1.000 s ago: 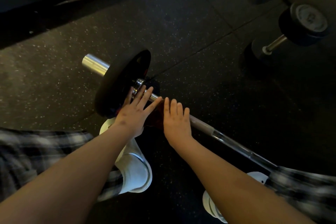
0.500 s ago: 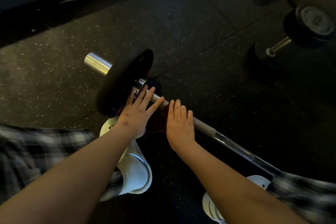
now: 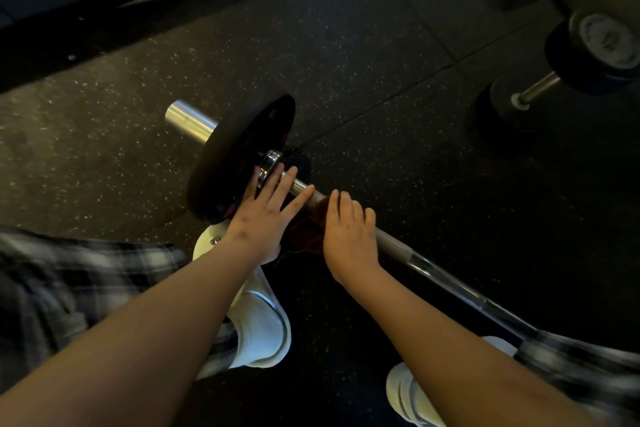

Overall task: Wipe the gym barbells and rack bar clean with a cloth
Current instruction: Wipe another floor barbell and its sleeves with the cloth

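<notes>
Barbell (image 3: 433, 270) on the floor (image 3: 381, 62), lying from 10 o'clock to 4 o'clock, with the plate (image 3: 228, 163) at its 10 o'clock end. Left hand (image 3: 266, 215): fingers straight and spread, tips resting on the collar (image 3: 268, 161) just beside the plate, gripping nothing. Cloth (image 3: 308, 232), dark red, draped over the shaft (image 3: 394, 248) between the hands. Right hand (image 3: 349, 236): fingers curved over the shaft, holding the cloth on it; thumb hidden. Dumbbell (image 3: 588, 55) at 2 o'clock, well apart. Step in hand, as judged: wiping the shaft near the collar. Done well, the left hand steadies the barbell against rolling while the right wraps the cloth fully round and draws it toward 4 o'clock in overlapping strokes.
</notes>
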